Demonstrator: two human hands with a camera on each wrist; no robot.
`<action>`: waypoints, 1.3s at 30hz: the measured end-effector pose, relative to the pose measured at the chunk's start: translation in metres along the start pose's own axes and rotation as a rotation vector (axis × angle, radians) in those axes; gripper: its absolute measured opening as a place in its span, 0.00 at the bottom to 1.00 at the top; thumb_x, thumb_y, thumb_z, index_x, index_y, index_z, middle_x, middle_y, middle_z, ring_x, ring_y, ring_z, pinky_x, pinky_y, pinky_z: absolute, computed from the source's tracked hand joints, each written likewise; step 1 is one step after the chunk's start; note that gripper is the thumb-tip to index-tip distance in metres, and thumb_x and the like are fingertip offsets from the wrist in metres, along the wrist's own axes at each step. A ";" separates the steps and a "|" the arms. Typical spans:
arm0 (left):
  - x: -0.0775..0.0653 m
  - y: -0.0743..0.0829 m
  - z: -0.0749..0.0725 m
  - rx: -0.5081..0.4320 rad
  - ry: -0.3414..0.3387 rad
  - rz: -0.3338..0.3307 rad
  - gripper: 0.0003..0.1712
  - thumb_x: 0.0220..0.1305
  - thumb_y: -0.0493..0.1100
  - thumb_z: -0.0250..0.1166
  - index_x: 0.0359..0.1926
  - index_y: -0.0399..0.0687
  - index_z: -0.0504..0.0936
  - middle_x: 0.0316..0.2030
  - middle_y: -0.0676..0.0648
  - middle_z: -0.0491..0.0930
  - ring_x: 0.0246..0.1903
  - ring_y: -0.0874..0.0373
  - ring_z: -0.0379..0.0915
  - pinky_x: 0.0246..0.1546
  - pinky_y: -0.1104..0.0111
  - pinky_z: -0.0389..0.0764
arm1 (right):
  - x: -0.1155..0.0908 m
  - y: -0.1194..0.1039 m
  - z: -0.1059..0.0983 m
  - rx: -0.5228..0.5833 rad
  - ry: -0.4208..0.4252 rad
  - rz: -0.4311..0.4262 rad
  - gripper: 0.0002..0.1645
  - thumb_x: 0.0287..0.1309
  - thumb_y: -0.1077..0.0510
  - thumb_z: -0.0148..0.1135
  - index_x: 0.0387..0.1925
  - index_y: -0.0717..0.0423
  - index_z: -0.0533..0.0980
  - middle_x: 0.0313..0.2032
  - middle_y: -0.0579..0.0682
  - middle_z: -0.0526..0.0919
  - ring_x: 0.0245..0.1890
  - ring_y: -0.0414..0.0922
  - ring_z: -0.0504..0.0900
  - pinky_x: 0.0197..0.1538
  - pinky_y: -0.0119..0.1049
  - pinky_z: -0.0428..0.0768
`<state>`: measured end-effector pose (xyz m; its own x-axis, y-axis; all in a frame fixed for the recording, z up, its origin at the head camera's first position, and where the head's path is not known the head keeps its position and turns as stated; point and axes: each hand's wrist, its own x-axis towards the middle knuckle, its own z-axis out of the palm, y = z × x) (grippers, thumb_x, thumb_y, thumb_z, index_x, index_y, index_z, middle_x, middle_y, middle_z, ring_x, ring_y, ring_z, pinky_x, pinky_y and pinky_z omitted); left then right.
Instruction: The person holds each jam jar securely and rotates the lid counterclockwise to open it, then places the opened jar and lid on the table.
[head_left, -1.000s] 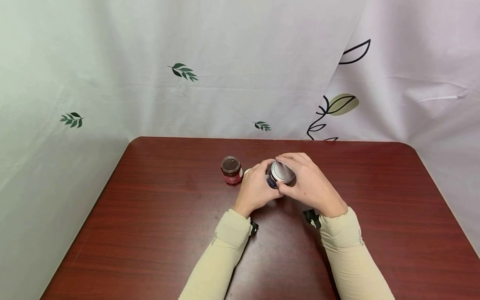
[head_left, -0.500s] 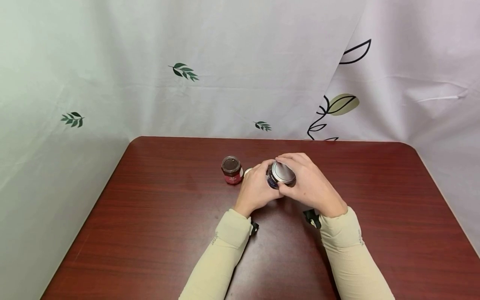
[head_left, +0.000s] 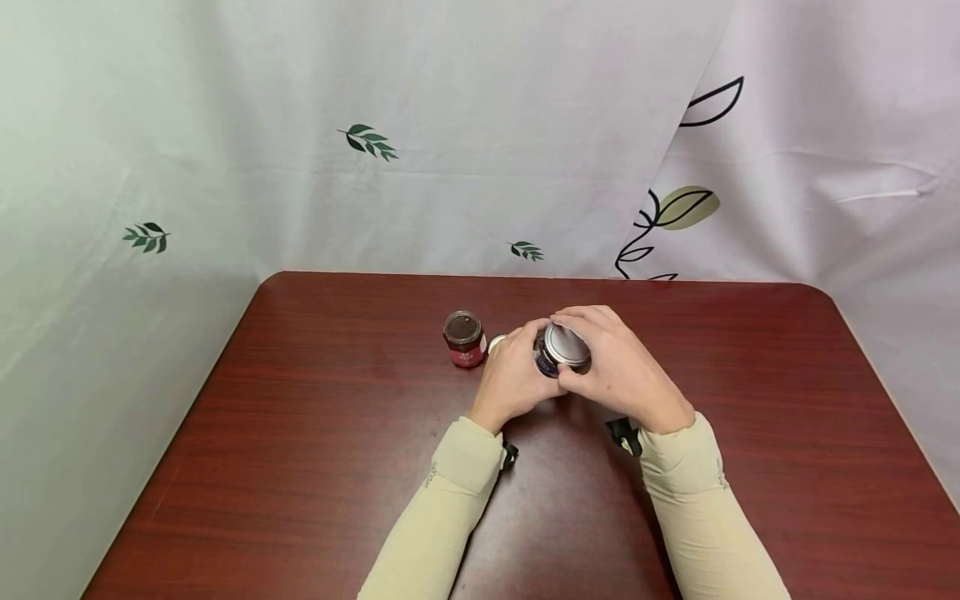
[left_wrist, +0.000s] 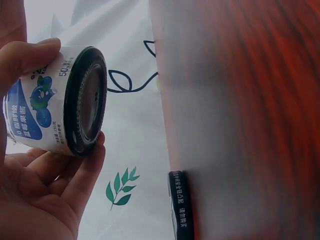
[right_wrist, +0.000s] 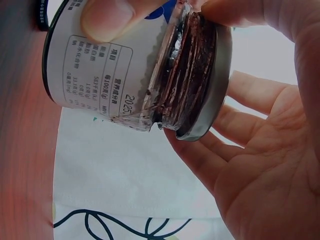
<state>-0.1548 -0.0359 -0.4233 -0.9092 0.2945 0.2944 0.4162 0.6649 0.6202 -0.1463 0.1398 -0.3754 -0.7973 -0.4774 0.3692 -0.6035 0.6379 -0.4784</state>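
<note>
A jar of blueberry jam (left_wrist: 45,105), with a white and blue label, is held up off the table between the two hands. My left hand (head_left: 516,373) grips its glass body, thumb on the label in the left wrist view. Curled over the silver lid (right_wrist: 212,95), my right hand (head_left: 618,362) holds it by the rim. That lid sits tilted on the jar's mouth, and dark threads show in the gap below it in the right wrist view. Left of the hands stands a lidless jar (head_left: 464,339) with dark contents and a red label.
A loose round lid (head_left: 496,342) lies beside the red-labelled jar, partly hidden by my left hand; its dark printed edge shows in the left wrist view. The reddish-brown wooden table (head_left: 300,433) ends at a white leaf-print curtain (head_left: 450,125).
Both hands keep their places around the blueberry jam jar. Its body appears slightly turned, with a little more blue label in sight. The red-labelled jar has not moved.
</note>
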 end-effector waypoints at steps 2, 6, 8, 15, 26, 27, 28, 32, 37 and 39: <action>0.000 0.000 0.000 -0.002 -0.001 -0.001 0.45 0.42 0.52 0.79 0.63 0.41 0.75 0.52 0.43 0.83 0.50 0.51 0.80 0.50 0.57 0.78 | 0.000 0.000 0.000 0.000 -0.002 0.000 0.34 0.40 0.62 0.67 0.55 0.66 0.78 0.55 0.56 0.79 0.60 0.53 0.72 0.63 0.47 0.69; 0.000 -0.002 0.001 -0.002 -0.004 -0.001 0.46 0.43 0.52 0.78 0.63 0.41 0.75 0.53 0.43 0.82 0.51 0.51 0.80 0.51 0.57 0.78 | 0.000 0.000 0.000 0.001 -0.008 0.002 0.35 0.39 0.62 0.67 0.55 0.66 0.78 0.55 0.56 0.79 0.60 0.53 0.72 0.63 0.47 0.69; 0.000 -0.002 0.001 -0.001 -0.005 0.000 0.46 0.43 0.52 0.78 0.63 0.41 0.75 0.53 0.43 0.82 0.51 0.51 0.80 0.52 0.57 0.78 | 0.000 -0.001 0.000 0.003 -0.012 0.003 0.35 0.39 0.62 0.66 0.56 0.66 0.78 0.55 0.56 0.79 0.60 0.53 0.71 0.63 0.47 0.69; 0.000 -0.002 0.002 -0.004 -0.008 -0.002 0.46 0.43 0.53 0.78 0.64 0.41 0.75 0.54 0.43 0.82 0.52 0.50 0.80 0.52 0.57 0.78 | 0.000 -0.001 0.000 0.014 -0.020 -0.001 0.35 0.38 0.63 0.66 0.56 0.65 0.78 0.55 0.55 0.79 0.60 0.53 0.71 0.62 0.47 0.69; 0.000 -0.001 0.002 -0.002 -0.010 0.002 0.46 0.43 0.53 0.79 0.63 0.42 0.75 0.53 0.43 0.83 0.51 0.50 0.80 0.51 0.58 0.79 | 0.000 0.000 0.000 0.029 -0.037 -0.002 0.36 0.37 0.64 0.67 0.56 0.65 0.78 0.56 0.55 0.78 0.61 0.52 0.70 0.63 0.47 0.69; 0.000 -0.001 0.002 -0.003 -0.009 0.003 0.46 0.43 0.53 0.79 0.63 0.42 0.75 0.53 0.43 0.83 0.51 0.50 0.80 0.51 0.58 0.79 | 0.000 0.000 0.000 0.028 -0.037 -0.004 0.36 0.37 0.64 0.67 0.56 0.65 0.78 0.56 0.55 0.78 0.61 0.52 0.70 0.63 0.47 0.69; 0.000 -0.002 0.002 -0.003 -0.009 0.004 0.46 0.43 0.53 0.79 0.63 0.42 0.75 0.53 0.43 0.83 0.51 0.51 0.80 0.51 0.58 0.79 | 0.000 0.000 0.000 0.027 -0.039 -0.005 0.37 0.37 0.64 0.67 0.56 0.65 0.78 0.56 0.55 0.78 0.61 0.52 0.70 0.63 0.47 0.69; 0.000 -0.002 0.003 -0.004 -0.008 0.009 0.45 0.43 0.53 0.79 0.63 0.42 0.75 0.53 0.43 0.83 0.51 0.51 0.80 0.51 0.58 0.79 | 0.000 0.000 0.000 0.026 -0.041 -0.004 0.37 0.37 0.64 0.69 0.57 0.65 0.78 0.56 0.55 0.78 0.62 0.52 0.70 0.63 0.47 0.69; 0.000 -0.002 0.002 -0.007 -0.005 0.014 0.45 0.42 0.52 0.79 0.63 0.42 0.75 0.53 0.43 0.83 0.51 0.51 0.80 0.51 0.58 0.79 | 0.000 0.000 0.000 0.026 -0.043 -0.004 0.37 0.38 0.64 0.70 0.57 0.65 0.77 0.56 0.56 0.78 0.62 0.52 0.70 0.64 0.47 0.68; 0.000 -0.002 0.002 -0.006 -0.004 0.015 0.45 0.42 0.52 0.79 0.63 0.42 0.75 0.53 0.43 0.83 0.51 0.51 0.80 0.51 0.58 0.79 | 0.000 0.000 0.000 0.028 -0.040 -0.007 0.36 0.38 0.64 0.69 0.57 0.65 0.77 0.56 0.56 0.78 0.61 0.53 0.70 0.64 0.47 0.68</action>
<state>-0.1554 -0.0357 -0.4260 -0.9029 0.3074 0.3006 0.4299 0.6564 0.6199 -0.1458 0.1399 -0.3752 -0.7925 -0.5059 0.3405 -0.6084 0.6180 -0.4980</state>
